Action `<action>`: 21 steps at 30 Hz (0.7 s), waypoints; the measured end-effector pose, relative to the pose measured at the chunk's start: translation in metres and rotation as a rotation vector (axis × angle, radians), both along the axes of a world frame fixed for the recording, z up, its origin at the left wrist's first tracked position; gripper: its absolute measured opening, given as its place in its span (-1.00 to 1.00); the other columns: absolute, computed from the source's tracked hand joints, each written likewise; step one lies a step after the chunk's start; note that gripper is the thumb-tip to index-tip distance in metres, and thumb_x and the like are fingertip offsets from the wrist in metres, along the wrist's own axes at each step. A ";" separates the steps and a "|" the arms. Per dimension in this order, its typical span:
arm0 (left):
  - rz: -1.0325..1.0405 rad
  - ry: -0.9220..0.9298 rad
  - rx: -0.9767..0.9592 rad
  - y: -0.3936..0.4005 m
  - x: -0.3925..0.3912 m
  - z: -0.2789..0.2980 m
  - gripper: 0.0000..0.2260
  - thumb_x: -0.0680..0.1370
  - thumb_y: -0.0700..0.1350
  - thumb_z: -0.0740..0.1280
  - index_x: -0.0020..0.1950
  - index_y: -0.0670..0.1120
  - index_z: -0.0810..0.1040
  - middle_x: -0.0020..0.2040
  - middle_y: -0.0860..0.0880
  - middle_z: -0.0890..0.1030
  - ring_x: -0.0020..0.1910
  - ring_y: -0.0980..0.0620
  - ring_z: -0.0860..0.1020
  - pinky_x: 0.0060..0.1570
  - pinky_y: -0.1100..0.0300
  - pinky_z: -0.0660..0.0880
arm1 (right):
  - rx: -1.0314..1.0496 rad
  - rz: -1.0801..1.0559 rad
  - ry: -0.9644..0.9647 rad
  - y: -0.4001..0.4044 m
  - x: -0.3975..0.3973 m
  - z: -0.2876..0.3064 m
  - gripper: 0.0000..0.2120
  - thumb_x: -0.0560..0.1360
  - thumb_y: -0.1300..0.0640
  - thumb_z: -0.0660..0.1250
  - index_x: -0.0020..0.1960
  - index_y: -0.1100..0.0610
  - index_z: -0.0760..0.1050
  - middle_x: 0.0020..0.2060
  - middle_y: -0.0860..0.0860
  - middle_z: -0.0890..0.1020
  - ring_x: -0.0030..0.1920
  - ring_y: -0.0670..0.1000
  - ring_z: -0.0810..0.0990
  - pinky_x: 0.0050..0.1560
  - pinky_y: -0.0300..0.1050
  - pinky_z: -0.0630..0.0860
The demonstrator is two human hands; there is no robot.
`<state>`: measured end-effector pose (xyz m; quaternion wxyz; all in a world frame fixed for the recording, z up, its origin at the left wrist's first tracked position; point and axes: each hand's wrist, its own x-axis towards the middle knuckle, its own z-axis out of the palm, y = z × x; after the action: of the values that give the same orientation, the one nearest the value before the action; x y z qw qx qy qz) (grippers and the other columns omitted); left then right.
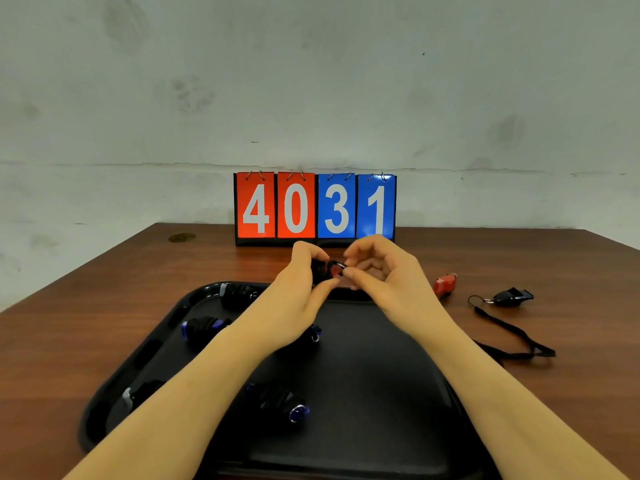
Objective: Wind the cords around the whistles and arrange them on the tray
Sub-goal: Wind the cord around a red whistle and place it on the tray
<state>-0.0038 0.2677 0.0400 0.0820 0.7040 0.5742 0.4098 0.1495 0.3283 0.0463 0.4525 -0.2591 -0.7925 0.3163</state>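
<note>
Ahead of me at twelve o'clock, a flip scoreboard stands upright at the far edge of the wooden table; its two red cards read 4 and 0, its two blue cards 3 and 1. At about eleven o'clock I see a dull round stain on the tabletop. Behind, I see a scuffed grey wall.

Left hand and right hand raised together, fingers curled, pinching.
</note>
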 end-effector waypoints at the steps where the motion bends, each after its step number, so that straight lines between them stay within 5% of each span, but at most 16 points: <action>1: -0.001 -0.009 0.001 0.000 0.000 0.000 -0.74 0.56 -0.08 0.23 0.10 0.07 0.15 0.01 0.09 0.43 -0.09 0.15 0.51 -0.15 0.39 0.47 | 0.025 -0.004 -0.004 0.001 0.000 -0.001 -0.78 0.47 0.27 0.34 0.04 0.01 0.51 -0.15 -0.06 0.59 -0.10 -0.10 0.60 -0.01 -0.17 0.57; 9: -0.016 -0.040 -0.017 -0.001 0.001 0.001 -0.74 0.57 -0.07 0.23 0.10 0.05 0.15 -0.05 0.16 0.41 -0.08 0.13 0.53 -0.10 0.33 0.51 | 0.170 -0.052 -0.010 0.003 0.001 -0.002 -0.85 0.43 0.24 0.39 -0.05 0.05 0.61 -0.13 -0.12 0.55 -0.08 -0.14 0.55 -0.04 -0.26 0.52; 21: -0.040 -0.015 -0.052 0.000 -0.001 -0.001 -0.77 0.57 -0.04 0.22 0.12 0.05 0.19 0.04 0.01 0.49 -0.03 0.06 0.52 -0.08 0.29 0.49 | -0.028 0.084 -0.062 0.010 0.006 -0.001 -0.95 0.49 0.24 0.32 -0.08 0.13 0.49 -0.18 0.02 0.60 -0.24 -0.04 0.60 -0.27 -0.17 0.57</action>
<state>-0.0049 0.2673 0.0390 0.1128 0.7101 0.5697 0.3981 0.1555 0.3380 0.0449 0.4104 -0.2414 -0.8119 0.3378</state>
